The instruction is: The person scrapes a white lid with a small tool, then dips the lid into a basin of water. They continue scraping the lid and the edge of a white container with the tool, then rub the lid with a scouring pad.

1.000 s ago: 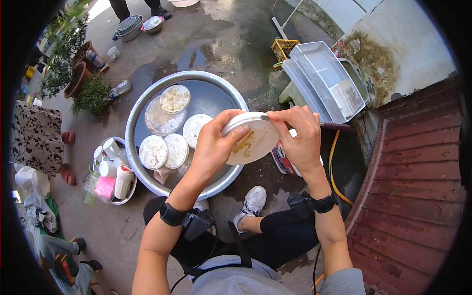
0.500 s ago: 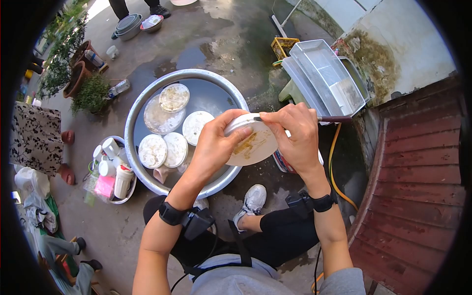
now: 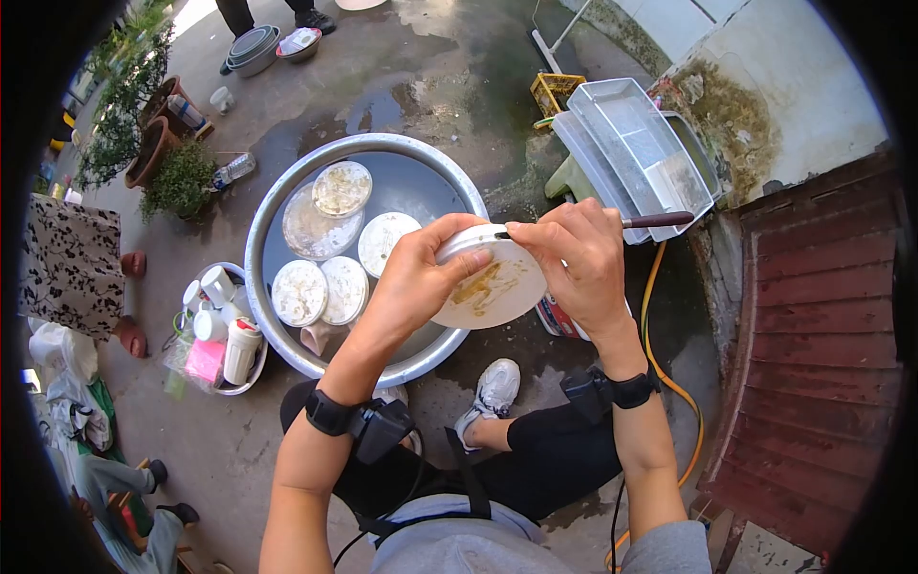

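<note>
Since earlier: knife (image 3: 657, 220) handle has tipped up a little and its tip has crept further onto the plate (image 3: 490, 284); hands have hardly shifted otherwise.

Head view, plate: held up over the near rim of the basin (image 3: 277, 215), tilted so its smeared face turns toward the person (a yellowish streak of residue runs across the middle).

Left hand (image 3: 418, 277): fingers clamped on the plate, thumb pressed on the face near the upper edge, other fingers curled behind; this steadies it against the blade.

Right hand (image 3: 572, 263): fingers closed round the knife, pinching near where the blade starts, so the tip lies flat on the plate's top rim; dark handle juts out to the right.

Basin contents: five or so dirty dishes (image 3: 342, 188) lying flat inside, two of them overlapping, kept together below the raised plate.

Bowl (image 3: 222, 330): beside the basin on the left, packed with white bottles and a pink item, within reach.

Trays (image 3: 636, 153): clear ones stacked on a green stool beyond the right hand, apart from the dirty things.

Hose (image 3: 660, 316): yellow, trails down the floor past the right wrist.

Hidden: most of the blade, under the right fingers; the back of the plate; a tub below the plate, covered by it and the hand (label unreadable).

Cut off: another person's shoes at the top edge; someone's legs at the lower left.
</note>
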Demonstrator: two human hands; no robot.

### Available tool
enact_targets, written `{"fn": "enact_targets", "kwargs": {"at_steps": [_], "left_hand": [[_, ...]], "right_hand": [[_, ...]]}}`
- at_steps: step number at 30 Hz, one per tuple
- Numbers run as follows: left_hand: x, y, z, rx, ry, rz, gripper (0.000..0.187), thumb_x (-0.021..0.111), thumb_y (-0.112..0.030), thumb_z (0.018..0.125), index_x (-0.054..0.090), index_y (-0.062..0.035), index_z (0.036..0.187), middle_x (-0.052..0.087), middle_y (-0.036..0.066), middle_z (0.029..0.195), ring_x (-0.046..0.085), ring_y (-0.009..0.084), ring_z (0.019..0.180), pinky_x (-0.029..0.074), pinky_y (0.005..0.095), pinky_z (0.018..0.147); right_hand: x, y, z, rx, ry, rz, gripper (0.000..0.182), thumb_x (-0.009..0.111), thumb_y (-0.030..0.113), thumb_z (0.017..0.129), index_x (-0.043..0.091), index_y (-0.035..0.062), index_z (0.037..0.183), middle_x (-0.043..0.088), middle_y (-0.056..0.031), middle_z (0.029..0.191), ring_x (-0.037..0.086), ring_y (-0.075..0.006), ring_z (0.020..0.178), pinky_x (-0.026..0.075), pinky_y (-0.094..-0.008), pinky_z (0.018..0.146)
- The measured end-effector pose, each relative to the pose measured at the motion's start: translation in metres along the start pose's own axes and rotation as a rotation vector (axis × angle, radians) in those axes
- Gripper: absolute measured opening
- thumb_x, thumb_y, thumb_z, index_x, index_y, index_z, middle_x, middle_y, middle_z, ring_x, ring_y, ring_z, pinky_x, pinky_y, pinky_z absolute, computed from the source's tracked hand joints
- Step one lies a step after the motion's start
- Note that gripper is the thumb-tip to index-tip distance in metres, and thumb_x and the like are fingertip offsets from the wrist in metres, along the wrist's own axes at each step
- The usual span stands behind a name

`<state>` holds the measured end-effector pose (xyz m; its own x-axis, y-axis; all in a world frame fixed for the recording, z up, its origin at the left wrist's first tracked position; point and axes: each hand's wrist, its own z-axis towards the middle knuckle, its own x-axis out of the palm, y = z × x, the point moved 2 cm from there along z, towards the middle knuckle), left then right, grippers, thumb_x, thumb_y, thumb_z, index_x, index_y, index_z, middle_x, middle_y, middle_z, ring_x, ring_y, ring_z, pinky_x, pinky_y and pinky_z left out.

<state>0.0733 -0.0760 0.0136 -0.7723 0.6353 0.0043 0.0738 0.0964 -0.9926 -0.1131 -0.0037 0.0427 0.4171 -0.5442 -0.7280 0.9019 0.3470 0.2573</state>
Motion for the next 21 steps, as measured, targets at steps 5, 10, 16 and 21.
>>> {"fn": "enact_targets", "kwargs": {"at_steps": [5,10,16,21], "left_hand": [[-0.008,-0.003,0.001,-0.008,-0.033,0.013,0.029,0.073,-0.013,0.093,0.067,-0.0021,0.119,0.073,0.006,0.101,0.067,0.0112,0.095,0.054,0.0296,0.085],[0.005,0.004,0.001,0.053,-0.041,0.064,0.028,0.074,-0.013,0.092,0.069,-0.0030,0.117,0.074,0.009,0.100,0.068,0.0136,0.094,0.054,0.0312,0.084],[0.005,0.005,0.000,0.133,-0.108,0.197,0.029,0.075,-0.013,0.089,0.070,-0.0034,0.115,0.073,0.014,0.103,0.071,0.0252,0.094,0.054,0.0352,0.084],[0.012,0.007,0.000,0.183,-0.136,0.250,0.030,0.075,-0.014,0.087,0.070,-0.0032,0.115,0.072,0.015,0.103,0.070,0.0316,0.096,0.053,0.0379,0.085]], "right_hand": [[-0.003,-0.006,-0.003,0.045,-0.011,-0.017,0.017,0.080,0.013,0.079,0.076,0.0195,0.094,0.062,0.0048,0.077,0.057,-0.0178,0.078,0.035,-0.0352,0.071],[0.004,0.008,0.005,0.025,0.021,0.026,0.014,0.079,0.014,0.081,0.076,0.0191,0.094,0.062,0.0038,0.077,0.056,-0.0181,0.078,0.035,-0.0355,0.071],[0.002,0.010,0.004,0.052,0.027,0.026,0.012,0.077,0.015,0.083,0.075,0.0194,0.093,0.061,0.0037,0.076,0.056,-0.0184,0.077,0.035,-0.0353,0.071],[0.010,0.017,0.004,0.024,0.065,0.038,0.013,0.076,0.015,0.081,0.076,0.0195,0.093,0.061,0.0039,0.076,0.056,-0.0185,0.077,0.035,-0.0352,0.071]]}}
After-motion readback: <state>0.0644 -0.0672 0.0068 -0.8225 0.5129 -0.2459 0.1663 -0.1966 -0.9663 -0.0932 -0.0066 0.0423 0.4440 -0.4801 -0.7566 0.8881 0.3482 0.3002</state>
